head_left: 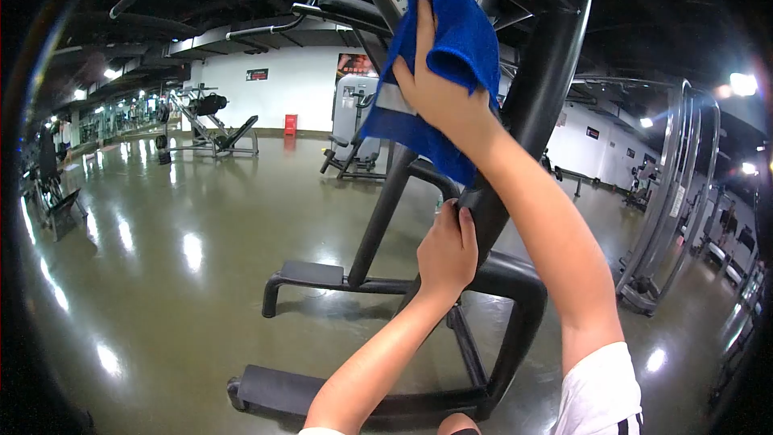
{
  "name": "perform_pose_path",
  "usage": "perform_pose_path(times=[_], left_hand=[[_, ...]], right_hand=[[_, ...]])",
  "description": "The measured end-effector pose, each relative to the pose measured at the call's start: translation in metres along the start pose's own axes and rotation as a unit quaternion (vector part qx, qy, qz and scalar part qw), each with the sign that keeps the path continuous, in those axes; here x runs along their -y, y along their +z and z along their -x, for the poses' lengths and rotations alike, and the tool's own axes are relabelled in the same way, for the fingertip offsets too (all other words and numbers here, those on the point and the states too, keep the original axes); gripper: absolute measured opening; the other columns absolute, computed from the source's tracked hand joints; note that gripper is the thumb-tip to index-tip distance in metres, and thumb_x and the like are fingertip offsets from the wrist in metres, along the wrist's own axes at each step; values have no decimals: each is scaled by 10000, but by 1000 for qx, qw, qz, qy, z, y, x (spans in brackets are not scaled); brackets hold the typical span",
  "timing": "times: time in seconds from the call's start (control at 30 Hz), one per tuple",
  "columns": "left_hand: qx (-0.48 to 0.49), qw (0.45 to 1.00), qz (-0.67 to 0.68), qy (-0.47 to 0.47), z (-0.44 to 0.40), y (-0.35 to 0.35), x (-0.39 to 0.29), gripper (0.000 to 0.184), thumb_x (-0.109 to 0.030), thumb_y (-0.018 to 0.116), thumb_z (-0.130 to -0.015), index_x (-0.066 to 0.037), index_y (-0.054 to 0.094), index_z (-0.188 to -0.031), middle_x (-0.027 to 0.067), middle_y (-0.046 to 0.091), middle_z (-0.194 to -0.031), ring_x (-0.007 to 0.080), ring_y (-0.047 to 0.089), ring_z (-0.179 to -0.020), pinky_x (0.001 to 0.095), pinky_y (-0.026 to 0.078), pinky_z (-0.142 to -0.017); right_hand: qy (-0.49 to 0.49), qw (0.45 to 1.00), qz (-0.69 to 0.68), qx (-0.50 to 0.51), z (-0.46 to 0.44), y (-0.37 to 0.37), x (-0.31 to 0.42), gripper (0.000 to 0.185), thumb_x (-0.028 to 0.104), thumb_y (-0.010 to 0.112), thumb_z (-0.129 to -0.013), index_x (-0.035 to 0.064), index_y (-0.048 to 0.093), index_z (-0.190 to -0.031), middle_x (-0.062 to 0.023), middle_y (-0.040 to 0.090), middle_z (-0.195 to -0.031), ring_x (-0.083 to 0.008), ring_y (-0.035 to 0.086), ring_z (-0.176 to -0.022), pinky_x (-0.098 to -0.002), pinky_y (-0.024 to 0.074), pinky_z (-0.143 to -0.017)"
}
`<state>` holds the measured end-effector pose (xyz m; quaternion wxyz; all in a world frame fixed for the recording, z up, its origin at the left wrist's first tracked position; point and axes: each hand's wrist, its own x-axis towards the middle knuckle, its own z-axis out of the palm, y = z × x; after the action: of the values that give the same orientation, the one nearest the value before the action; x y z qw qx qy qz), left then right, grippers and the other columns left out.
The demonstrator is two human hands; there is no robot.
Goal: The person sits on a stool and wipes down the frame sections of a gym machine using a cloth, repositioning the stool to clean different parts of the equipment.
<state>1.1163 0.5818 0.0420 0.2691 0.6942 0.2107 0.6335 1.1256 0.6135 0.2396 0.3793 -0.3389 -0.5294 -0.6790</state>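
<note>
- Upper centre: my right hand (452, 105) is on the blue cloth (467, 44), one finger stretched, others hidden, grip unclear!
- Centre: my left hand (447, 254) wraps the black upright (550, 64)!

Near: one left hand (448, 256), one right hand (451, 101), one blue cloth (463, 36), one black machine frame (547, 56) and two footplates (282, 388) are counted. Far, left of the frame: one red stand (291, 123) and one grey machine (351, 113) are listed.
</note>
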Motion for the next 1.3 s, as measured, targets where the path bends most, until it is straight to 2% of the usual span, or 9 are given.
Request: perform_pose_path(times=[0.13, 0.2, 0.23, 0.37, 0.63, 0.7, 0.93, 1.13, 1.3], left_hand=[[17, 1000, -25, -3, -1, -4, -2, 333, -265, 316, -942, 3, 482, -1050, 238, 596, -920, 414, 585, -807, 489, 461, -675], [8, 1000, -27, -1, 0, -3, -3, 319, -268, 314, -943, -16, 484, -1039, 233, 599, -913, 423, 582, -796, 495, 458, -669], [7, 999, -31, 0, -1, -3, -3, 319, -268, 314, -943, -16, 484, -1039, 233, 599, -913, 423, 582, -796, 495, 458, -669], [13, 999, -35, 0, 0, -5, -4, 312, -274, 307, -947, -33, 483, -1037, 231, 601, -907, 434, 578, -790, 503, 451, -663], [-29, 999, -34, 26, 0, -1, 3, 329, -282, 315, -944, -17, 470, -1060, 255, 592, -877, 456, 558, -801, 524, 437, -671], [-19, 998, -49, 18, 2, 1, 8, 326, -278, 322, -941, -9, 475, -1042, 255, 589, -874, 457, 555, -804, 525, 436, -671], [-18, 998, -59, 4, 3, -4, 0, 314, -264, 339, -934, 7, 498, -946, 255, 580, -898, 452, 550, -812, 523, 432, -669], [15, 999, -42, 16, 1, -5, 0, 300, -264, 329, -938, -8, 467, -1010, 245, 581, -902, 446, 552, -807, 512, 438, -659], [-3, 999, -27, 19, 1, -6, -3, 303, -266, 322, -942, -9, 470, -1006, 238, 585, -893, 437, 563, -793, 503, 446, -655]], right_hand=[[-40, 999, -34, -8, -35, 9, -4, 693, 322, 565, -783, 93, 298, -1380, -242, 435, -1280, -393, 412, -1192, -468, 319, -1009], [8, 984, -89, 153, -45, 10, -6, 700, 349, 571, -774, 132, 299, -1381, -237, 432, -1288, -378, 445, -1174, -451, 341, -999], [10, 984, -91, 150, -44, 10, -9, 700, 349, 571, -774, 132, 299, -1381, -237, 432, -1288, -378, 445, -1174, -451, 341, -999], [-54, 987, -154, -16, -27, 17, -23, 501, 343, 741, -602, -28, 574, -895, -211, 583, -848, -396, 549, -815, -427, 429, -754], [-66, 980, -134, 129, 39, -34, -40, 522, 327, 750, -584, 19, 589, -975, -206, 588, -918, -396, 534, -870, -429, 415, -784], [-60, 952, -103, 282, 63, -38, -51, 518, 317, 741, -595, 41, 592, -1007, -195, 582, -934, -390, 525, -880, -427, 409, -789], [-46, 942, -63, 327, 82, -67, -48, 529, 308, 742, -596, 24, 582, -1013, -189, 567, -901, -382, 516, -841, -431, 398, -722], [-47, 971, -152, 179, 55, -41, -41, 498, 307, 741, -624, 29, 585, -1006, -180, 603, -904, -363, 568, -820, -418, 424, -730], [-80, 979, -121, 142, 24, -24, -37, 497, 325, 709, -670, 35, 580, -1052, -184, 606, -896, -372, 574, -802, -418, 431, -734]])
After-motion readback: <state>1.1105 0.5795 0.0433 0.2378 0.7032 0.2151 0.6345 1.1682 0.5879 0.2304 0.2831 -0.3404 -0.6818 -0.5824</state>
